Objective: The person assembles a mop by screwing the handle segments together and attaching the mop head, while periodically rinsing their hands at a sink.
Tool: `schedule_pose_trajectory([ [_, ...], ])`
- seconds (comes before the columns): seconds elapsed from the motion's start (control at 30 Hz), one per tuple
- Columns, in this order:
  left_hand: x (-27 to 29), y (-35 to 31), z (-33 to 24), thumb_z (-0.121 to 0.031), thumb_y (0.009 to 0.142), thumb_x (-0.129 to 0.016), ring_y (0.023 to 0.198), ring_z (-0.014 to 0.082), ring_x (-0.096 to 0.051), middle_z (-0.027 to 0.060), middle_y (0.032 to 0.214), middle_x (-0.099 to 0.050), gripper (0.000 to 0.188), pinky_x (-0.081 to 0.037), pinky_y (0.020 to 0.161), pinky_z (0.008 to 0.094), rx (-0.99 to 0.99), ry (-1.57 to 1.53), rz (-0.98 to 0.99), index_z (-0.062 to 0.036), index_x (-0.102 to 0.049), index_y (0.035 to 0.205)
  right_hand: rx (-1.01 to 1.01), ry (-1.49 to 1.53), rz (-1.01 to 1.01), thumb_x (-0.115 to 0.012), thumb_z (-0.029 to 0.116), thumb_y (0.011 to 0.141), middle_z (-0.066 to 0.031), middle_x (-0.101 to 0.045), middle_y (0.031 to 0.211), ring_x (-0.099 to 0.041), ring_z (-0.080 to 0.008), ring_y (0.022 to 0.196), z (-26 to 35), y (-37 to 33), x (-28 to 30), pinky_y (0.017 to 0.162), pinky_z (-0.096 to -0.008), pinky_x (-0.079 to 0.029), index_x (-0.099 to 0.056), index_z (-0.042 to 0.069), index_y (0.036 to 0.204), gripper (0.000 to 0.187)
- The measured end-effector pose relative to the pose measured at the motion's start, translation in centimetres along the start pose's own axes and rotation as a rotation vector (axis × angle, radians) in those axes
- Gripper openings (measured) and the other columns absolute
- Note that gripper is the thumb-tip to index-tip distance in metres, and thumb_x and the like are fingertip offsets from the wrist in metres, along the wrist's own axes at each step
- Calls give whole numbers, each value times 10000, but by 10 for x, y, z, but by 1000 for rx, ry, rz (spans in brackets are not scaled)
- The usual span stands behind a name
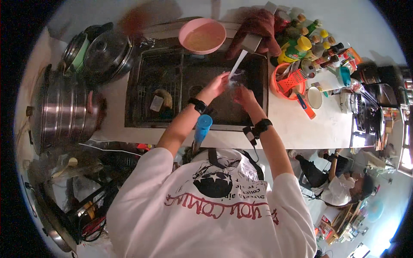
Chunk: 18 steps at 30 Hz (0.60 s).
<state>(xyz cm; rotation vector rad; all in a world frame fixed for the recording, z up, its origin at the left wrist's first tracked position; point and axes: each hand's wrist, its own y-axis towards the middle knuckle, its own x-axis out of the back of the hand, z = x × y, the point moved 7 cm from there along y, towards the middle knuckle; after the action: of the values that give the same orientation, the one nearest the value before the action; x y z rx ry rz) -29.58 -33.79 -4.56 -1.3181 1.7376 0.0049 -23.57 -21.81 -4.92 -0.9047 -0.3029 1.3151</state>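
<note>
Water [238,64] streams from the tap [251,43], left hand [217,85] and right hand [246,97] beneath it, seemingly to meet the flow, their grip too blurred to tell!

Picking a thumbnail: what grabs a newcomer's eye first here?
First, the bright water stream falling into the dark sink between the left hand and right hand. Next, the pink basin at the sink's far edge, and the orange container of utensils on the counter to its right.
</note>
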Motion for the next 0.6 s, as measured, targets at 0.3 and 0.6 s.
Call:
schedule_pose_trajectory([
  [0.3,29,-36,2,-316,846,-411,1118,271,-388,76,1182,-453,333,-243,969,454,-19,-66,-114,-112,-474,1102,133,-69,140,-404,308,862,-90,-580,720,-556,-191,580,43,22,-65,511,-300,-460,-550,34,843,312],
  [0.6,23,-8,20,-239,799,-541,1063,256,-442,76,1136,-476,309,-253,955,450,-12,-58,-207,-100,-485,1069,265,-472,-209,-501,289,840,-55,-562,717,-537,-134,536,65,-7,-21,435,-258,-444,-503,61,968,262],
])
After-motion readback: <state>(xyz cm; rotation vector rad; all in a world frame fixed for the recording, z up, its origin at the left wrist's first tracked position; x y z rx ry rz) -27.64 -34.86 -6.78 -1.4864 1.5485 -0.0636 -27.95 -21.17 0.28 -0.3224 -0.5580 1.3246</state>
